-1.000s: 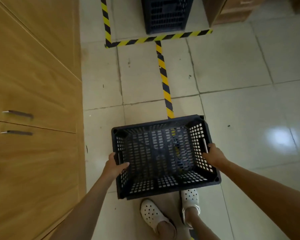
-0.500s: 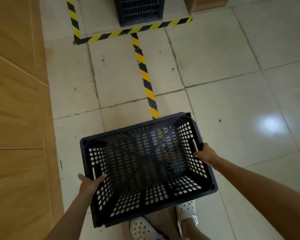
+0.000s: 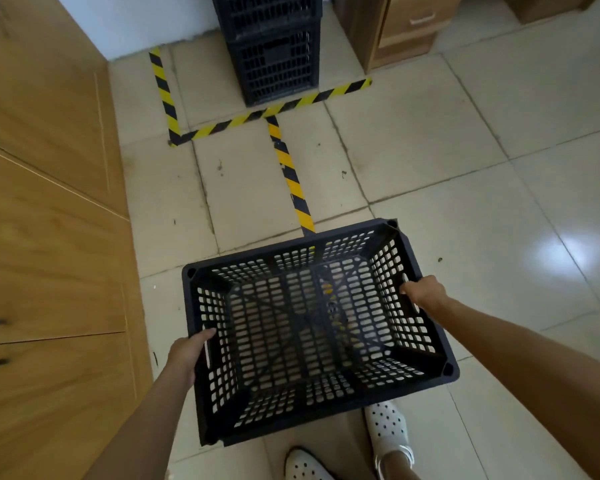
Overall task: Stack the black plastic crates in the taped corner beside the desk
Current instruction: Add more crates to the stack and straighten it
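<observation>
My left hand [image 3: 187, 351] grips the left wall of the black crate [image 3: 312, 327] at its handle slot, thumb hooked over the rim, and my right hand [image 3: 423, 292] holds the right wall the same way, fingers curled around the edge. The crate hangs between them above the tiled floor [image 3: 465, 150], open side up, empty, its mesh bottom showing the tiles through it. Below it at six o'clock are my white perforated shoes [image 3: 388, 427]. From the crate's far rim a strip of yellow-and-black tape [image 3: 293, 181] runs toward twelve o'clock and joins the taped corner outline [image 3: 222, 124]. Inside that outline, at twelve o'clock and well apart from my crate, stands a stack of black crates [image 3: 274, 53], one set on another. Just beside the stack at one o'clock is the wooden desk [image 3: 399, 29]. Wooden cabinets [image 3: 49, 237] fill the view from seven to eleven o'clock.
</observation>
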